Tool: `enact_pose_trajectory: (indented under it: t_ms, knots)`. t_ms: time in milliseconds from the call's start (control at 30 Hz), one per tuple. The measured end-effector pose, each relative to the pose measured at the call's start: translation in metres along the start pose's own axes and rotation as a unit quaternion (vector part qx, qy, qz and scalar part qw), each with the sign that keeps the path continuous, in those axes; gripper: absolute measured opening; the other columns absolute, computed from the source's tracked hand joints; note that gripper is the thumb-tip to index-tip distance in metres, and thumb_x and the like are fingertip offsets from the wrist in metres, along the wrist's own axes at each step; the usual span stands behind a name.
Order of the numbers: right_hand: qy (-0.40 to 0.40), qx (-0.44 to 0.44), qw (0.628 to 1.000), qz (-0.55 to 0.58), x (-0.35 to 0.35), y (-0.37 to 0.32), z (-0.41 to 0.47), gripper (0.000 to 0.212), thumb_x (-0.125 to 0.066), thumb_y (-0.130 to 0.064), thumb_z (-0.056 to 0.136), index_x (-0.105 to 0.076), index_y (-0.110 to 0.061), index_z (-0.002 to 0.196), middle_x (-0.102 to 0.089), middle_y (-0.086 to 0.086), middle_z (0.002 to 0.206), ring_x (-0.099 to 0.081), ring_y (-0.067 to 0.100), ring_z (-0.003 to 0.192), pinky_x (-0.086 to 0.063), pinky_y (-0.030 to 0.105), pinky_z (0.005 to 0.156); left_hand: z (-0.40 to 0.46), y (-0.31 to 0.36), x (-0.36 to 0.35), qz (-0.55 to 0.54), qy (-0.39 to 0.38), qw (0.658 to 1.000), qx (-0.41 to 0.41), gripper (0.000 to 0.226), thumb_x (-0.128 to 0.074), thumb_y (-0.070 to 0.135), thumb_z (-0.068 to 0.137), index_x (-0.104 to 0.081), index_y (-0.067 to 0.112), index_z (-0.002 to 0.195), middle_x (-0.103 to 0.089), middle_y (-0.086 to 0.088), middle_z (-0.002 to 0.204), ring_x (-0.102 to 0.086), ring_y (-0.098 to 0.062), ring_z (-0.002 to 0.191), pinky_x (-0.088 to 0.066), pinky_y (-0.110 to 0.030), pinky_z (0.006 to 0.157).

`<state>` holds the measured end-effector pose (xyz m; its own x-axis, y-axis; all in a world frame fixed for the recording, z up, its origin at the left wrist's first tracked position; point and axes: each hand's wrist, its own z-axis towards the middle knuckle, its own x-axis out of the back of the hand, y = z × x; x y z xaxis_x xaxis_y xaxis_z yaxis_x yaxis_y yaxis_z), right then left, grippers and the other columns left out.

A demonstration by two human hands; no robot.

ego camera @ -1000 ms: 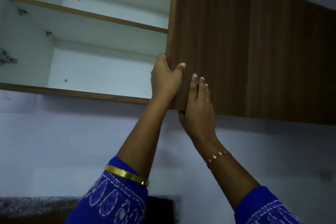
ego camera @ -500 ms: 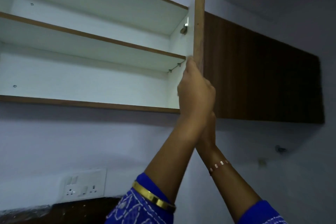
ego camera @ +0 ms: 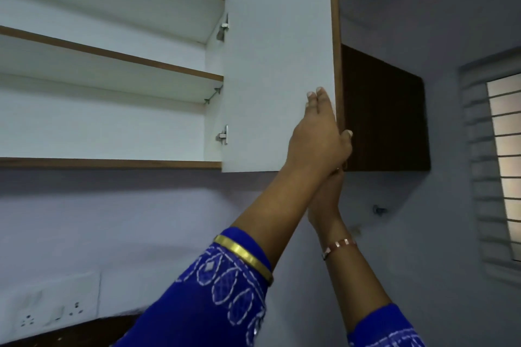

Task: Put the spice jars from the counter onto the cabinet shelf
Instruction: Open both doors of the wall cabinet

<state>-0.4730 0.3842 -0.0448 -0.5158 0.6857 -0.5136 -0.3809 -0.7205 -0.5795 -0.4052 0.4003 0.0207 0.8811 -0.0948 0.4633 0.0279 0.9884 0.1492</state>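
The left hand (ego camera: 320, 132) is gripping the cabinet door (ego camera: 277, 65) at its free edge, the right hand (ego camera: 328, 194) is mostly hidden so its grip cannot be told, and the shelves (ego camera: 112, 58) are standing bare, no jars placed.

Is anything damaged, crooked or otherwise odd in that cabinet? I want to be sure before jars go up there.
Nothing stands out. The cabinet door is swung wide open, held at its edge by the left hand; both hinges look attached, and the shelves sit level, bare where visible. No spice jars are in view.
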Motion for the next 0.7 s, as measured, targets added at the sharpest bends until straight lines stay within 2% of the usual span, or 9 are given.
enact_pose_trajectory:
  t_ms: [100,167,233,367,500,533,600,667,700]
  knots:
    - [0.005,0.005,1.000,0.021,0.022,0.000,0.018,0.016,-0.045,0.000,0.094,-0.055,-0.008,0.104,-0.059,0.000,0.093,-0.057,0.010,0.087,-0.047,0.025,0.081,0.013,0.005,-0.021,0.006,-0.053,0.999,-0.008,0.078,-0.049,0.032,0.093,0.001,0.010,0.149,0.001,-0.008,0.159,-0.021,-0.027,0.143,-0.027,-0.035,0.113]
    - [-0.001,-0.002,0.999,0.041,0.031,0.002,0.029,0.027,-0.049,0.001,0.093,-0.052,-0.002,0.119,-0.060,0.004,0.099,-0.058,0.013,0.091,-0.048,0.029,0.085,0.018,0.004,-0.032,0.009,-0.061,0.998,-0.016,0.077,-0.048,0.033,0.094,0.001,0.010,0.149,0.002,-0.008,0.159,-0.020,-0.027,0.144,-0.026,-0.035,0.113]
    - [-0.013,-0.004,0.999,0.050,0.034,0.005,0.033,0.028,-0.045,-0.002,0.095,-0.049,0.001,0.123,-0.061,0.010,0.105,-0.058,0.017,0.096,-0.048,0.029,0.086,0.020,0.001,-0.039,0.009,-0.040,0.999,-0.023,0.076,-0.046,0.035,0.094,0.001,0.011,0.149,0.002,-0.007,0.159,-0.019,-0.026,0.144,-0.025,-0.034,0.114]
    - [0.001,0.001,1.000,0.020,0.032,0.002,0.027,0.038,-0.046,-0.001,0.094,-0.044,0.004,0.131,-0.055,0.019,0.124,-0.052,0.029,0.118,-0.043,0.038,0.102,0.017,-0.006,-0.041,0.008,-0.029,0.999,-0.040,0.075,-0.044,0.038,0.094,0.000,0.009,0.148,0.000,-0.008,0.159,-0.013,-0.022,0.146,-0.021,-0.031,0.115]
    - [-0.002,0.055,0.991,-0.122,0.029,0.005,0.015,0.026,-0.056,0.001,0.088,-0.059,0.004,0.114,-0.063,0.020,0.115,-0.060,0.026,0.106,-0.047,0.033,0.092,0.011,-0.012,-0.029,0.011,-0.031,0.998,-0.052,0.071,-0.040,0.036,0.097,-0.003,0.002,0.147,-0.003,-0.013,0.158,-0.006,-0.020,0.147,-0.012,-0.029,0.117]
    - [-0.012,0.070,0.983,-0.167,0.030,0.010,0.010,0.016,-0.057,-0.001,0.087,-0.066,-0.005,0.100,-0.067,0.017,0.104,-0.061,0.021,0.096,-0.049,0.029,0.083,0.006,-0.015,-0.026,0.008,-0.033,0.998,-0.047,0.069,-0.038,0.036,0.097,-0.004,0.002,0.147,-0.004,-0.013,0.158,-0.007,-0.020,0.147,-0.012,-0.029,0.117]
    - [-0.024,0.088,0.957,-0.277,0.034,0.027,-0.001,0.025,-0.055,-0.007,0.090,-0.062,-0.020,0.070,-0.066,0.013,0.083,-0.055,0.015,0.078,-0.041,0.017,0.067,-0.006,-0.024,-0.024,-0.002,-0.038,0.999,-0.033,0.063,-0.034,0.032,0.099,-0.007,0.004,0.148,-0.008,-0.013,0.158,-0.010,-0.021,0.146,-0.011,-0.033,0.119]
    - [-0.045,0.081,0.938,-0.334,0.039,0.046,-0.013,0.023,-0.053,-0.012,0.093,-0.068,-0.009,0.076,-0.067,0.016,0.084,-0.050,0.011,0.078,-0.033,0.007,0.059,-0.023,-0.039,-0.024,-0.010,-0.049,0.999,-0.018,0.056,-0.032,0.028,0.100,-0.012,0.005,0.147,-0.012,-0.013,0.157,-0.011,-0.022,0.146,-0.008,-0.036,0.120]
    - [-0.056,0.067,0.936,-0.341,0.039,0.055,-0.020,0.022,-0.052,-0.014,0.094,-0.068,-0.005,0.082,-0.068,0.017,0.088,-0.049,0.011,0.081,-0.033,0.007,0.060,-0.032,-0.049,-0.024,-0.010,-0.053,0.998,-0.011,0.054,-0.032,0.026,0.100,-0.014,0.006,0.147,-0.013,-0.013,0.157,-0.010,-0.023,0.146,-0.006,-0.036,0.119]
